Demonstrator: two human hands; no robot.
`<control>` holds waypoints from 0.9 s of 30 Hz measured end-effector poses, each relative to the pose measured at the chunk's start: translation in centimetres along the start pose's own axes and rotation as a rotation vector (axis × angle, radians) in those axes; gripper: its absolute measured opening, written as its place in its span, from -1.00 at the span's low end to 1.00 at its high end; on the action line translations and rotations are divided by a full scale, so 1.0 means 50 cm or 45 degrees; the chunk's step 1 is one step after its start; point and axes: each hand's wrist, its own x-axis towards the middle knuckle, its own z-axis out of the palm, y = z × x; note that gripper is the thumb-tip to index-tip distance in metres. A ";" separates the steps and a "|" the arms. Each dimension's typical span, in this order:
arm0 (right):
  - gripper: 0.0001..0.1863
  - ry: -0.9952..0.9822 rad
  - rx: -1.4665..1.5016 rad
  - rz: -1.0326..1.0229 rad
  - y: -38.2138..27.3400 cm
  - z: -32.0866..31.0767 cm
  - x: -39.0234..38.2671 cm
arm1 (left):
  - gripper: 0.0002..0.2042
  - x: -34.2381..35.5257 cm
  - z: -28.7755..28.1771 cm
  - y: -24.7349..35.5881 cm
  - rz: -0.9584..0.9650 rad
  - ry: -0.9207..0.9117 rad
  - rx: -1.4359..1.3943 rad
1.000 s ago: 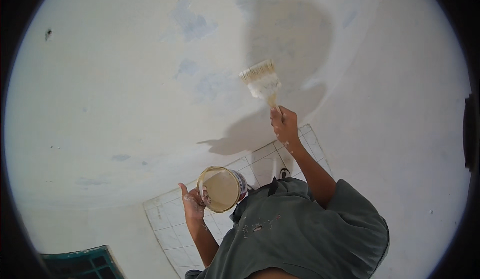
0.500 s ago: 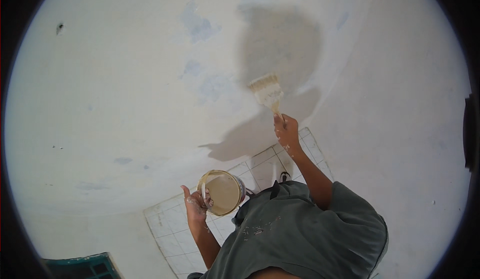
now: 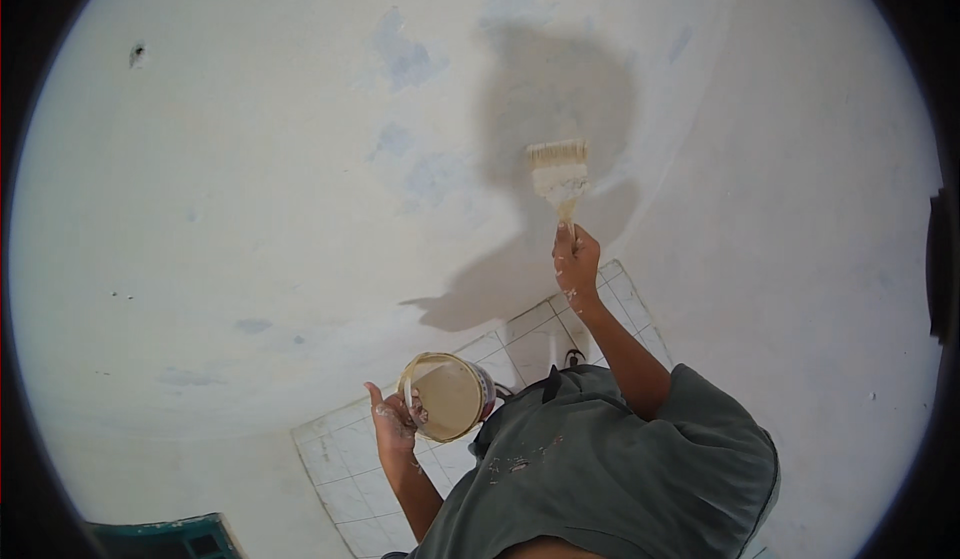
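Note:
A wide, paint-coated paintbrush (image 3: 560, 171) has its handle closed in my right hand (image 3: 576, 262), bristles up against or just off the pale wall (image 3: 280, 159); the exact contact I cannot tell. At the lower middle, my left hand (image 3: 396, 421) grips a round paint bucket (image 3: 447, 396) by its rim, thumb sticking out to the left. Cream-coloured paint shows inside the bucket, which is tilted toward the view. White paint specks dot both hands and forearms. Bluish patches mark the wall left of the brush.
My shadow (image 3: 560, 89) falls on the wall around the brush. A second wall (image 3: 800, 229) meets it at a corner on the right. White floor tiles (image 3: 345, 469) lie below, beside my feet. At the lower left is a green frame (image 3: 165, 537).
The brush has shifted slightly right and turned more upright in my right hand. My left hand and the bucket stand slightly lower in view, still together.

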 end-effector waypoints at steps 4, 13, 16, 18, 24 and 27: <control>-0.64 -0.120 -0.050 0.069 -0.026 0.005 0.002 | -0.19 -0.006 0.002 0.004 0.000 -0.053 0.049; -0.63 0.018 -0.103 -0.016 -0.022 -0.015 0.000 | -0.21 -0.006 0.006 0.006 -0.022 -0.068 0.025; -0.61 -0.097 -0.204 0.051 0.019 -0.022 -0.019 | -0.22 -0.008 0.007 0.006 -0.010 -0.070 0.086; -0.61 -0.163 -0.236 0.073 0.040 -0.030 -0.039 | -0.22 -0.010 0.011 0.010 -0.016 -0.082 0.093; -0.61 -0.292 -0.193 0.550 -0.072 -0.042 -0.033 | -0.22 -0.007 0.011 0.018 -0.013 -0.148 0.145; -0.56 -0.336 -0.160 0.488 -0.211 -0.041 -0.009 | -0.22 -0.004 0.009 0.019 -0.032 -0.189 0.142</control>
